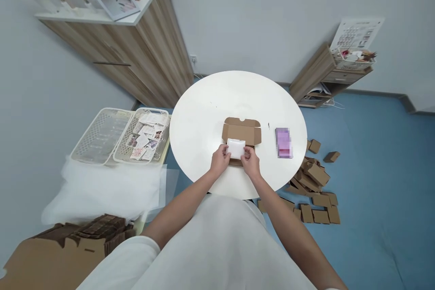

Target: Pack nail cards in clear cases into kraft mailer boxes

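Indoors, a round white table point(204, 99) bears an open brown cardboard box point(241, 132), with a pixelated purple item point(284, 142) well to its right. Above the box's tray, the left hand point(220, 160) and right hand point(251, 161) pinch opposite sides of a small white packet point(235, 148), which looks light, soft and perhaps slippery, best held by those edges; the raised lid stands just beyond.

Your left hand point(220, 160) and right hand point(250, 161) hold a white packet point(235, 149) over an open box point(241, 132) on the desk point(204, 113), left of a purple box point(283, 143).
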### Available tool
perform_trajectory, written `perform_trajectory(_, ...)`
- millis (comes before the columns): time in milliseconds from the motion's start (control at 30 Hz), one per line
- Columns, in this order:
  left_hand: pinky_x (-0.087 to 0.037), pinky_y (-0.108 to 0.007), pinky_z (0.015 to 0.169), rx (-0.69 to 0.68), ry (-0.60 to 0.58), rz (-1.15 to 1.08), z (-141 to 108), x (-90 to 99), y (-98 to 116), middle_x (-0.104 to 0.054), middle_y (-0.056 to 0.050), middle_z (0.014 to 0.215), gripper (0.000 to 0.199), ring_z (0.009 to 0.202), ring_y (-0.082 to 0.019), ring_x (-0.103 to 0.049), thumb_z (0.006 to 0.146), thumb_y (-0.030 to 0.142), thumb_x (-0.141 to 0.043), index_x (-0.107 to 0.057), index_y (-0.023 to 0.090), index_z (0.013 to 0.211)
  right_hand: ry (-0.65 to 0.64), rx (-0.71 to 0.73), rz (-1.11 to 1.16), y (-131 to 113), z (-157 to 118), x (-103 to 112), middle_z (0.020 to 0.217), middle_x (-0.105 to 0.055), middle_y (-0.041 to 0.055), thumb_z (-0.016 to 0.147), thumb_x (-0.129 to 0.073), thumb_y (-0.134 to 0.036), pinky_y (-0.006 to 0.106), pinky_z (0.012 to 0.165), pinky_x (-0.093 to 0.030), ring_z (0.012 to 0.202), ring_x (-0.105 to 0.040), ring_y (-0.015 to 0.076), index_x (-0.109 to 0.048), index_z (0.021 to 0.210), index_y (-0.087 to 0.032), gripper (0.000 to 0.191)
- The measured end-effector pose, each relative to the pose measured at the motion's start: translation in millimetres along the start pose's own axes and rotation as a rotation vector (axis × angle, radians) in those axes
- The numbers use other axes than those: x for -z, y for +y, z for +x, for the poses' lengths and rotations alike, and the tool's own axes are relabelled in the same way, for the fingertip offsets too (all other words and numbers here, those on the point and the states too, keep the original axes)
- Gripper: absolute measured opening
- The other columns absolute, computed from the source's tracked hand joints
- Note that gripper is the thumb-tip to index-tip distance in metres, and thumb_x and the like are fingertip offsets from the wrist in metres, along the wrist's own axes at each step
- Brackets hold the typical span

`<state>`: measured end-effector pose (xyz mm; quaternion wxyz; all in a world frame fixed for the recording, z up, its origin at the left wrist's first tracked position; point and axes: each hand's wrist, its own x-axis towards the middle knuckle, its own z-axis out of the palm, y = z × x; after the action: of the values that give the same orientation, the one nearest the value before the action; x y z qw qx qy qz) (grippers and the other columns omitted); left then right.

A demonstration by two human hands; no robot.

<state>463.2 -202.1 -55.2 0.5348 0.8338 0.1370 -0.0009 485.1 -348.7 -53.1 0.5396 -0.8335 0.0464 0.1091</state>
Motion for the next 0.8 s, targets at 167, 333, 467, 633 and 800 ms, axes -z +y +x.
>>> perform_trajectory(167, -0.048, -0.028, 0.070, -0.001, -0.094, 0.213, -6, -24.1, 1, -0.062, -0.001, 0.082, 0.025, 0.073, -0.015, -0.059, 0.075, 0.017, -0.050, -0.052, 0.021, 0.099, -0.088, -0.023, -0.233, 21, -5, 21, 0.092, -0.061, 0.0019, 0.071, -0.043, -0.017, 0.029, 0.072, -0.045, 0.076, -0.059, 0.0148, -0.050, 0.097, -0.022, 0.027)
perform_trajectory(333, -0.045, -0.031, 0.077, 0.027, -0.162, 0.393, -8, -30.1, -4, -0.063, -0.007, 0.094, 0.033, 0.088, -0.020, -0.059, 0.077, 0.018, -0.047, -0.051, 0.017, 0.109, -0.238, 0.036, -0.449, 24, -3, 21, 0.096, -0.061, 0.0045, 0.073, -0.040, -0.011, 0.028, 0.074, -0.043, 0.089, -0.057, 0.0171, -0.050, 0.103, -0.020, 0.033)
perform_trajectory(467, -0.039, -0.035, 0.091, -0.024, -0.215, 0.477, -10, -34.6, -8, -0.051, -0.013, 0.120, 0.039, 0.111, -0.024, -0.048, 0.077, 0.018, -0.047, -0.048, 0.013, 0.115, -0.320, 0.092, -0.594, 24, -2, 15, 0.113, -0.054, 0.0106, 0.073, -0.043, -0.010, 0.030, 0.080, -0.041, 0.101, -0.053, 0.0209, -0.048, 0.110, -0.015, 0.037)
perform_trajectory(633, -0.036, -0.040, 0.095, -0.061, -0.229, 0.507, -15, -36.1, -11, -0.034, -0.017, 0.133, 0.048, 0.120, -0.029, -0.038, 0.076, 0.024, -0.049, -0.042, 0.012, 0.122, -0.350, 0.133, -0.694, 21, -4, 10, 0.133, -0.033, 0.0176, 0.076, -0.043, -0.014, 0.033, 0.081, -0.042, 0.108, -0.049, 0.0250, -0.051, 0.107, -0.012, 0.032)
perform_trajectory(800, -0.031, -0.041, 0.100, -0.159, -0.162, 0.462, -25, -21.7, -10, -0.016, -0.014, 0.143, 0.066, 0.130, -0.027, -0.020, 0.077, 0.028, -0.049, -0.020, 0.015, 0.135, -0.277, 0.284, -0.648, 17, -1, 28, 0.136, -0.030, 0.0128, 0.076, -0.045, -0.020, 0.033, 0.089, -0.040, 0.118, -0.040, 0.0241, -0.046, 0.116, -0.015, 0.040)
